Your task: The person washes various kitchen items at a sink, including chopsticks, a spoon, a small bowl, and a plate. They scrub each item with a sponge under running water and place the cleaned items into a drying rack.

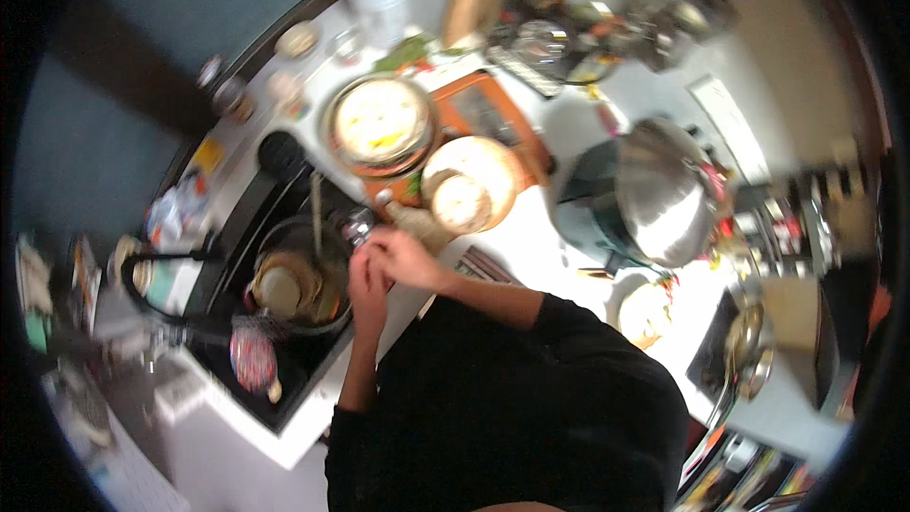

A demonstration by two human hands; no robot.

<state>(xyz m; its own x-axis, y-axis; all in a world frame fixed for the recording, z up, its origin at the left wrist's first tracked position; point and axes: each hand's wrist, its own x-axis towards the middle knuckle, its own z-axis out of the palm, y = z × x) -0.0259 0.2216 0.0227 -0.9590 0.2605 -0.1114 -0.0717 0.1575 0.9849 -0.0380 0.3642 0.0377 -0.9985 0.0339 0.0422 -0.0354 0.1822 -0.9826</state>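
My left hand (pixel 367 286) and my right hand (pixel 407 259) meet over the front edge of the sink, fingertips together. Blur hides whether anything small is pinched between them. Just beyond the fingers is a shiny dark object, perhaps a glass (pixel 355 225); I cannot tell whether they touch it. Left of my hands, a large round pot or basin (pixel 264 245) stands in the black sink (pixel 281 398), with stacked bowls (pixel 281 291) and a long utensil handle (pixel 317 217) in it. A crumpled beige cloth (pixel 419 222) lies to the right of the shiny object.
Beyond the sink stand a round dish with pale food (pixel 380 117) and a light plate (pixel 501 174) bearing a small bowl (pixel 461 203). A big metal pot or bin (pixel 668 192) is at right. The black faucet (pixel 128 281) arches at left, near a patterned sponge-like item (pixel 254 363).
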